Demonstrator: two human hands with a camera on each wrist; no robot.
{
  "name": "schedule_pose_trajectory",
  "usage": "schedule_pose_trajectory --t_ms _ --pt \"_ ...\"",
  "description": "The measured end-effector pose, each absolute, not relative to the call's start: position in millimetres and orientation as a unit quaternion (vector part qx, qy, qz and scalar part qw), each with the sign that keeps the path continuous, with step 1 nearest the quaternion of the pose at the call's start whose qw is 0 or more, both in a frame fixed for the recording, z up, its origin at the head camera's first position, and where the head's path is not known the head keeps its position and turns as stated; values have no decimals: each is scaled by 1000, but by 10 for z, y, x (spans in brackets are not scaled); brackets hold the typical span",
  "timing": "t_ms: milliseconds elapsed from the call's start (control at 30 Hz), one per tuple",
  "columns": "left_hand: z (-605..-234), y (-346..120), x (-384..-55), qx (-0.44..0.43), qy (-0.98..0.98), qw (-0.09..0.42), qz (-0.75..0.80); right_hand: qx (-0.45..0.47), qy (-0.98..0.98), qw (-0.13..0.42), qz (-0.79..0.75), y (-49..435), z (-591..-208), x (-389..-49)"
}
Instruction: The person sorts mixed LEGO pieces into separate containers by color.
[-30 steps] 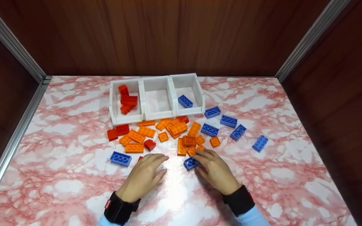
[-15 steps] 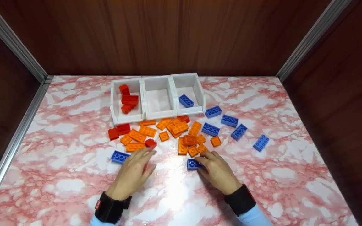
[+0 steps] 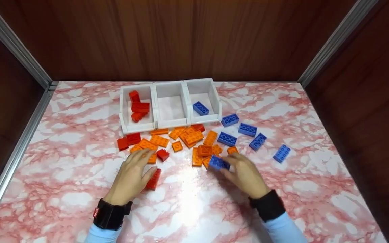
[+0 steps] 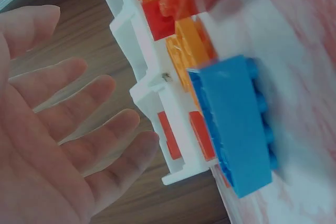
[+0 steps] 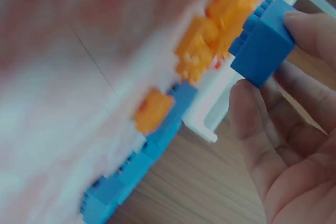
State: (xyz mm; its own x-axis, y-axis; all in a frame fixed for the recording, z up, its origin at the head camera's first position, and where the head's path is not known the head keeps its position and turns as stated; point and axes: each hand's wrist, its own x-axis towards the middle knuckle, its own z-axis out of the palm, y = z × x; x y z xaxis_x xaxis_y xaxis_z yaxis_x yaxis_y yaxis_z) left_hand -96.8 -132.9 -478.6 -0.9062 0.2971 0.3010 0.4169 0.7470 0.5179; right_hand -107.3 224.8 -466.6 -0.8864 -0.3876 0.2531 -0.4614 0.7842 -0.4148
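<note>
Held a raised blue brick in a pinch between thumb and fingers of the right hand, with a gap set to the width of the brick. Clock reference: 12 o'clock taken toward the back panel in the head view. Ran roughly 10 to 4 o'clock along the brick's length, with some blur. Turned studs toward the table in the right wrist view, apparently clear of its surface.

Critical relation: had the right bin between 11 and 12 o'clock from the raised blue brick, beyond the orange bricks; nearer to the right hand than to the left hand.

Right hand pose: pointed between 10 and 11 o'clock, with forearm from 5.

Left hand pose: pointed toward 1 o'clock, with forearm from 7; spread fingers wide, held nothing. Had a red brick just beside the thumb, lengthwise near 1 to 7 o'clock; could not tell contact. Showed a lower blue brick apart from the fingers in the left wrist view.

Farther out: had loose blue bricks between 12 and 3 o'clock from the right hand's grip.
</note>
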Motion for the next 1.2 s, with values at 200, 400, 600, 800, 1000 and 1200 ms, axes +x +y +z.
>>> schedule_pose_trajectory --t_ms 200,400,600,800,1000,1200 --pt "-4834 -1358 -967 -178 -937 96 -286 191 -940 101 263 2259 -4427 -1498" --pt "-4820 -1375 -981 -154 -946 93 -271 178 -935 155 264 2095 -4329 -2081" --pt "-4802 -1367 -1001 -156 -945 90 -272 142 -947 133 257 1853 -4392 -2559" --pt "-4786 -1359 -1026 -153 -944 92 -277 115 -962 90 231 1634 -4472 -2880" --pt "-4771 -1347 -1027 -159 -941 94 -284 101 -967 48 229 1559 -4526 -3093" --pt "-4783 -1380 -1018 -164 -942 99 -276 117 -957 23 266 1561 -4543 -3198"
